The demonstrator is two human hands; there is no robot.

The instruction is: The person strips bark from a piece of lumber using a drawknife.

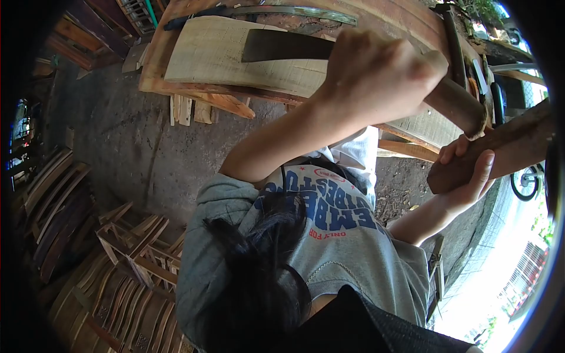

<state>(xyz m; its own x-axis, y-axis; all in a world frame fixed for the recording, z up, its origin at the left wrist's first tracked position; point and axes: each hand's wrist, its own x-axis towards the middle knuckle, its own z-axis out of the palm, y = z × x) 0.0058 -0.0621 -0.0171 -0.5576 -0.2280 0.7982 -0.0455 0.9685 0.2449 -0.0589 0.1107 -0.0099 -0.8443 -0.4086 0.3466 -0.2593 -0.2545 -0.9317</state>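
My left hand is wrapped in a fist around the wooden handle of a large chisel. Its broad dark chisel blade points left and lies over a pale, wide plank on the workbench. From the fist, the round chisel handle slants down to the right. Near that end, my right hand grips a thick block of wood, thumb on one side and fingertips on the other. The block sits right at the handle's butt and overlaps it in this view.
The wooden workbench carries a long narrow strip along its far side. Short wood offcuts hang below its front edge. Curved wooden pieces and a wooden frame stand at the lower left, beyond the concrete floor.
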